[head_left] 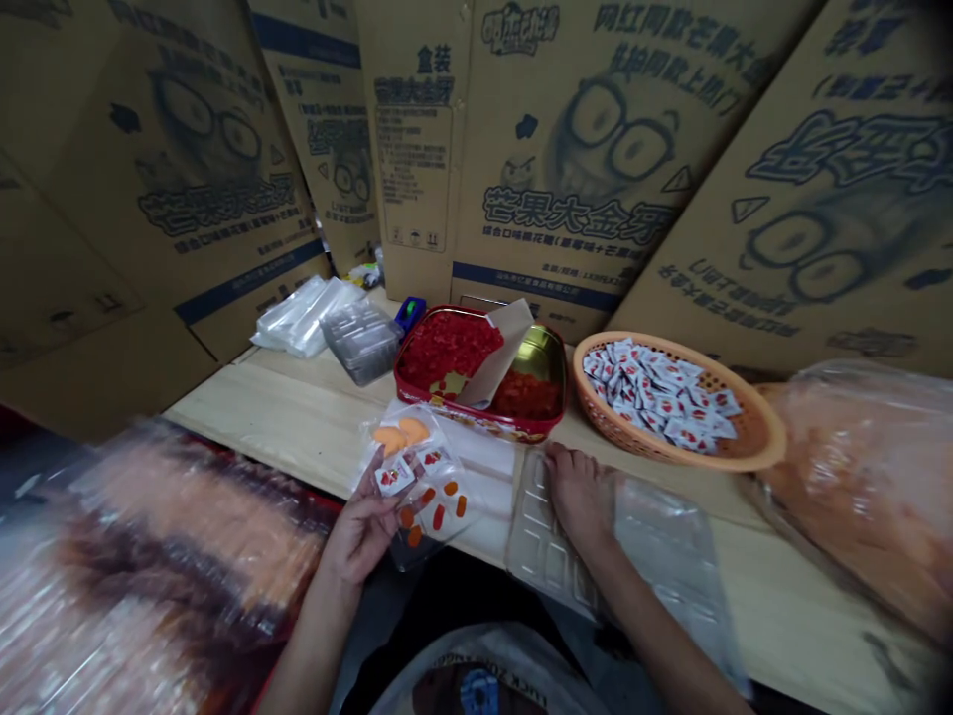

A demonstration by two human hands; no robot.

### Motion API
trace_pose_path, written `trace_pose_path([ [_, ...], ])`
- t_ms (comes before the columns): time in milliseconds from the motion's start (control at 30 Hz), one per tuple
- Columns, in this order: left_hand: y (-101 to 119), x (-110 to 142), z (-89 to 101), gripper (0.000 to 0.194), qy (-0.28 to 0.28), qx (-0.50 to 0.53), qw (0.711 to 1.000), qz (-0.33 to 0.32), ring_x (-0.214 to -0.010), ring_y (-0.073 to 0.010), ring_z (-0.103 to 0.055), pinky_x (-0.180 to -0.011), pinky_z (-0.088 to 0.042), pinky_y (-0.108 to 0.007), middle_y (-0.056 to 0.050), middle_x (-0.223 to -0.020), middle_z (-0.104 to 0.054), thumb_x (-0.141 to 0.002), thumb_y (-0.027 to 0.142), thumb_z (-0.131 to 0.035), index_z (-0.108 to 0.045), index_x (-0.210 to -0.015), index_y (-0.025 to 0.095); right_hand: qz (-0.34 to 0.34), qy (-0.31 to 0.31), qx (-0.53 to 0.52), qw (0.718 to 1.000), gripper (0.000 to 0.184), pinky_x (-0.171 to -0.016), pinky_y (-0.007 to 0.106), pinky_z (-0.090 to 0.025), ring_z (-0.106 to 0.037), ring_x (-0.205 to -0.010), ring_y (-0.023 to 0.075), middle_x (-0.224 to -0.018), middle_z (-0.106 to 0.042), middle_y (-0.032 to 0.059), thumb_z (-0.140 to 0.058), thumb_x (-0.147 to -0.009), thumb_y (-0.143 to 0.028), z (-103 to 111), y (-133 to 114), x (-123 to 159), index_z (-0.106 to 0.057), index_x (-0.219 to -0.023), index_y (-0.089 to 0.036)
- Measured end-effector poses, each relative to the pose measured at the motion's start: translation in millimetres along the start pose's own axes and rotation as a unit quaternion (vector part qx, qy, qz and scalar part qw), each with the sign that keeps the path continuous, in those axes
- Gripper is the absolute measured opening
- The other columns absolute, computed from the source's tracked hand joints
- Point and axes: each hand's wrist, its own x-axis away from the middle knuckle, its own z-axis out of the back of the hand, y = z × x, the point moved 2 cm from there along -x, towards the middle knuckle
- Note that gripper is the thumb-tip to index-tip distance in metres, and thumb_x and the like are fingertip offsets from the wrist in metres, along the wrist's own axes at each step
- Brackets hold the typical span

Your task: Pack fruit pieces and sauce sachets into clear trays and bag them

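My left hand [364, 526] is closed on the edge of a clear plastic candy tray [439, 541], held tilted over the table's front edge. In it lie orange oval candies [402, 434], small red and orange pieces [438, 516] and a printed white sachet [393, 477] by my fingers. My right hand [582, 492] is at the far edge of flat clear plastic trays [655, 526] lying on the table, its fingers curled down and together. The fingertips are partly hidden, and the tray edge seems to be under them.
Behind my hands stands a red-rimmed tin [555, 422] of red and orange pieces, split by a cardboard divider [502, 353]. An orange basket [766, 437] holds many sachets. Clear plastic packs [361, 338] lie left, a bulky plastic bag [871, 477] right. Cardboard boxes [558, 149] wall the back.
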Motion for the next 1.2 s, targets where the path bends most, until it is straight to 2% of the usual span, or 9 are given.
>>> trace_pose_path([
  [167,-6.8,2.1,0.0,0.083,0.002,-0.011,1.000,0.008,-0.116,-0.0230,-0.050,-0.103,-0.030,-0.050,-0.003,-0.129,-0.053,-0.068,-0.005,-0.048,-0.025,-0.136,0.037,0.011,0.017,-0.027,0.999,0.031,-0.085,0.039,-0.034,-0.047,-0.095,0.0253,-0.099,-0.055,0.0131,-0.036,-0.089,-0.027,-1.9,-6.0,-4.2,-0.056,-0.108,-0.013],
  [300,-7.8,4.5,-0.6,0.084,-0.003,-0.011,1.000,0.004,-0.113,-0.0212,-0.052,-0.102,-0.032,-0.046,-0.002,-0.127,-0.054,-0.069,-0.004,-0.050,-0.024,-0.136,0.039,0.083,0.044,-0.062,0.994,0.035,-0.086,0.039,-0.036,-0.045,-0.103,0.0264,-0.110,-0.053,0.0174,-0.036,-0.090,-0.027,-9.1,-7.9,-5.5,-0.053,-0.114,-0.009],
  [400,-8.1,6.3,-0.7,0.084,0.001,-0.004,1.000,0.003,-0.109,-0.0203,-0.055,-0.099,-0.037,-0.044,-0.002,-0.124,-0.057,-0.069,-0.005,-0.049,-0.026,-0.136,0.040,0.120,0.026,-0.060,0.991,0.035,-0.085,0.038,-0.036,-0.047,-0.100,0.0254,-0.108,-0.056,0.0165,-0.032,-0.091,-0.024,-11.0,-8.5,-6.1,-0.052,-0.115,-0.008],
  [733,-9.0,10.0,1.6,0.085,0.005,-0.008,1.000,0.005,-0.106,-0.0183,-0.057,-0.095,-0.042,-0.036,-0.002,-0.129,-0.052,-0.067,-0.005,-0.050,-0.026,-0.136,0.038,0.064,0.045,-0.025,0.997,0.032,-0.074,0.035,-0.030,-0.045,-0.093,0.0244,-0.101,-0.055,0.0117,-0.038,-0.090,-0.034,-7.1,-5.8,-11.3,-0.057,-0.108,-0.015],
  [933,-8.3,11.5,1.5,0.084,0.009,-0.013,1.000,0.004,-0.113,-0.0212,-0.053,-0.094,-0.043,-0.039,-0.004,-0.131,-0.050,-0.067,-0.005,-0.051,-0.027,-0.135,0.037,0.041,0.077,-0.012,0.996,0.036,-0.082,0.039,-0.028,-0.045,-0.090,0.0248,-0.093,-0.056,0.0128,-0.037,-0.089,-0.041,-5.3,-4.1,-10.9,-0.057,-0.091,-0.011],
  [1067,-9.0,11.2,1.3,0.083,0.012,-0.020,1.000,0.013,-0.117,-0.0229,-0.049,-0.093,-0.043,-0.040,-0.005,-0.130,-0.051,-0.066,-0.006,-0.052,-0.029,-0.134,0.036,0.019,0.100,-0.055,0.993,0.034,-0.084,0.041,-0.027,-0.048,-0.088,0.0243,-0.088,-0.057,0.0123,-0.035,-0.089,-0.040,-2.4,-2.9,-11.1,-0.054,-0.088,-0.012],
  [1200,-12.0,9.8,4.1,0.082,0.001,-0.016,1.000,0.025,-0.119,-0.0247,-0.047,-0.094,-0.042,-0.042,-0.005,-0.131,-0.050,-0.066,-0.005,-0.052,-0.029,-0.135,0.035,-0.019,0.103,-0.158,0.982,0.039,-0.079,0.039,-0.030,-0.050,-0.078,0.0218,-0.077,-0.057,0.0072,-0.029,-0.089,-0.046,12.4,4.7,-13.3,-0.051,-0.080,-0.016],
])
